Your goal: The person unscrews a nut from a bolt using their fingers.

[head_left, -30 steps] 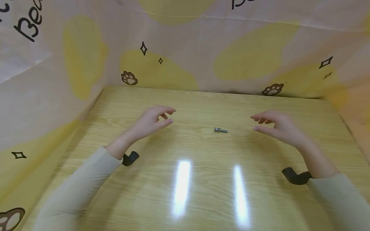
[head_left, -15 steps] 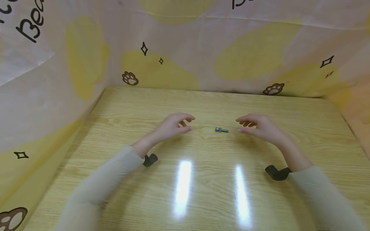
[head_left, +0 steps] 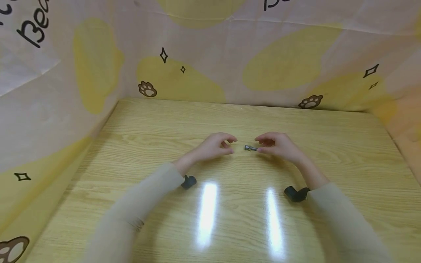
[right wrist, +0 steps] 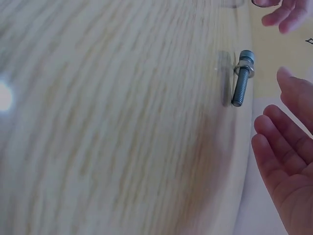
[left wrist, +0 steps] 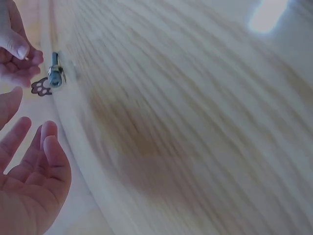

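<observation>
Short of the table's [head_left: 164, 117] far edge, flanking a bolt [right wrist: 241, 82] with left hand [head_left: 214, 146] and right hand [head_left: 278, 146], holding thumbs and fingers apart.

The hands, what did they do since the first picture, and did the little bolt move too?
The left hand moved right and the right hand moved left, both closer to the bolt. Neither has taken hold of it. The bolt stayed lying on the table.
</observation>
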Demonstrator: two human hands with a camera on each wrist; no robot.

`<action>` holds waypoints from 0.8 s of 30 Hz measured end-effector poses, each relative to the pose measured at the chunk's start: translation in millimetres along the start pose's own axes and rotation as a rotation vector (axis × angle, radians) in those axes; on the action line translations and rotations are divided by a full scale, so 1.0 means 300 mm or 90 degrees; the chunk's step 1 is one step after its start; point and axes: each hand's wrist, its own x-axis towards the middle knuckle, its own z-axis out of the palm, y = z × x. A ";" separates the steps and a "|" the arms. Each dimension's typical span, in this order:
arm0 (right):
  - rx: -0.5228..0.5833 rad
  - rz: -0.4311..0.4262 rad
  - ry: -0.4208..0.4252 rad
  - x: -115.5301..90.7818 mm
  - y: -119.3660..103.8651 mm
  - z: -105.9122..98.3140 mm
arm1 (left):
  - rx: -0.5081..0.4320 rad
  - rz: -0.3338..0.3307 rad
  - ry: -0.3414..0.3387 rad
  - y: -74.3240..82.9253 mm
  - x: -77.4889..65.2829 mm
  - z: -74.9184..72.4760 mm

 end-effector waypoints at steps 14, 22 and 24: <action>-0.001 0.017 -0.001 0.038 0.015 0.048 | 0.020 -0.028 0.000 0.011 0.088 0.068; -0.013 0.011 0.006 0.052 0.008 0.064 | 0.049 -0.046 0.020 0.020 0.135 0.101; -0.018 0.006 0.004 0.056 0.008 0.069 | 0.054 -0.043 0.023 0.020 0.143 0.108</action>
